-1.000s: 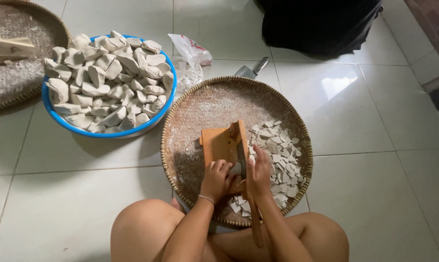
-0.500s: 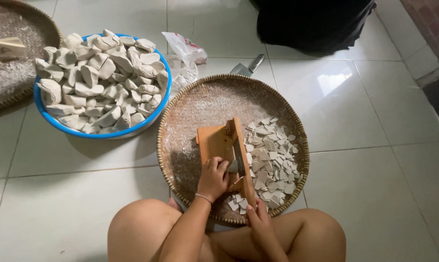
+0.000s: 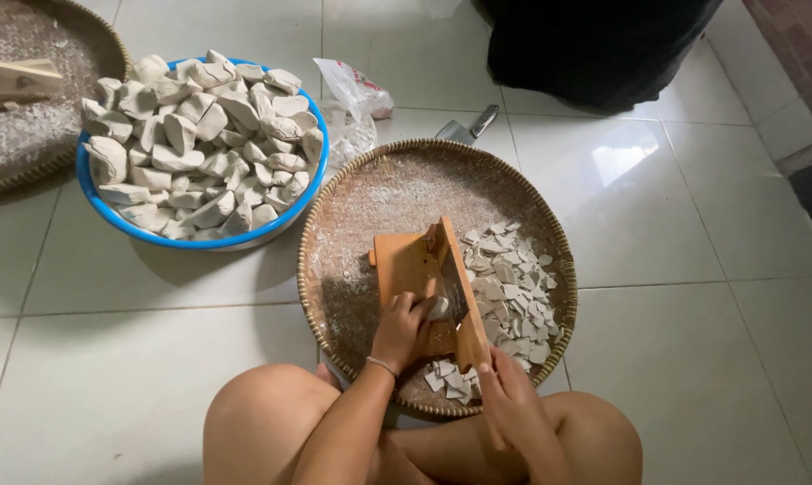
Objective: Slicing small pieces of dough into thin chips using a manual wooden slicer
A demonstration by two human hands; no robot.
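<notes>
White floor tiles carry a woven tray (image 3: 352, 207) where the left hand (image 3: 401, 330) presses a pale, brittle-looking chunk (image 3: 439, 308) against the wooden slicer (image 3: 424, 269), best held by its back, while the right hand (image 3: 507, 395) grips the slicer's handle end.

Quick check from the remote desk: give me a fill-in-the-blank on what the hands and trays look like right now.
The left hand presses a pale chunk on the wooden ____. The thin slices lie in the round woven ____. The uncut chunks fill a basin with a ____ rim.
Missing words: slicer; tray; blue
</notes>
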